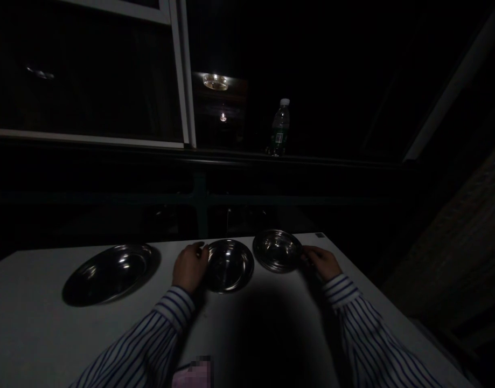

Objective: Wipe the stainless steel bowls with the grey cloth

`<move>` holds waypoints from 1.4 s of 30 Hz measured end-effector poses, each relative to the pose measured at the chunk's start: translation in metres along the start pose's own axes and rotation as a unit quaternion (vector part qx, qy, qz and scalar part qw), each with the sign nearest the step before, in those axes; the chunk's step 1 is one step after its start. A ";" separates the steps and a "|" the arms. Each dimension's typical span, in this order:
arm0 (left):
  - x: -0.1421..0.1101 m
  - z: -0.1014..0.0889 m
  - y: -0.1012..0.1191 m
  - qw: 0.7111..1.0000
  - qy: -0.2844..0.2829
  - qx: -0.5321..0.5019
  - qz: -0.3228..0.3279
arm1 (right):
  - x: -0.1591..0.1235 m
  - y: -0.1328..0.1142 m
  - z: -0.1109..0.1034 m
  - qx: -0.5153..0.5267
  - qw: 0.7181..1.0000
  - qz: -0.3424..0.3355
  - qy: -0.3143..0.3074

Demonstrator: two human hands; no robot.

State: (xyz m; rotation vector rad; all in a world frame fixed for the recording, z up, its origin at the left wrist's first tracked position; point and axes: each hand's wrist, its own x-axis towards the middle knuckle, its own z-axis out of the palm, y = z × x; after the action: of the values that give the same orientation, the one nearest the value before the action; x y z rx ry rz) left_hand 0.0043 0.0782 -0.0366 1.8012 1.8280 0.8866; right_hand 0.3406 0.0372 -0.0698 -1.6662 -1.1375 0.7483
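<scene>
Three shiny metal dishes are on the white table. My left hand is curled at the left rim of the middle round metal dish, its fingers closed on the edge. On the right, my right hand pinches the right rim of another round metal dish. Several rim lines show there, so it may be a stack; I cannot tell. Its fingertips are dim and partly hidden. A larger oval metal dish stands to the left, touched by neither hand.
The white table ends at a dark window with a pale frame. A clear plastic bottle with a white cap stands on the sill. A blurred pink item lies at the near edge. The room is very dark.
</scene>
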 end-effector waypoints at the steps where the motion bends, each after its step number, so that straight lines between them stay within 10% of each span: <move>1: 0.006 0.004 0.010 0.999 -0.020 0.011 0.027 | 0.008 0.002 -0.008 -0.004 1.000 0.005 0.016; 13: 0.074 0.092 0.085 0.948 -0.258 0.115 0.147 | 0.057 0.050 -0.021 -0.015 0.994 0.099 0.037; 42: 0.079 0.101 0.074 0.911 -0.323 0.228 0.115 | 0.061 0.056 -0.008 0.084 0.987 0.131 0.034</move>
State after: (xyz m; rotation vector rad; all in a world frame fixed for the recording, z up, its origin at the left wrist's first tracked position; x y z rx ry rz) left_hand 0.1215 0.1674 -0.0461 2.2603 1.4638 -0.1230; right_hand 0.3897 0.0846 -0.1173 -1.7022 -0.7936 0.9174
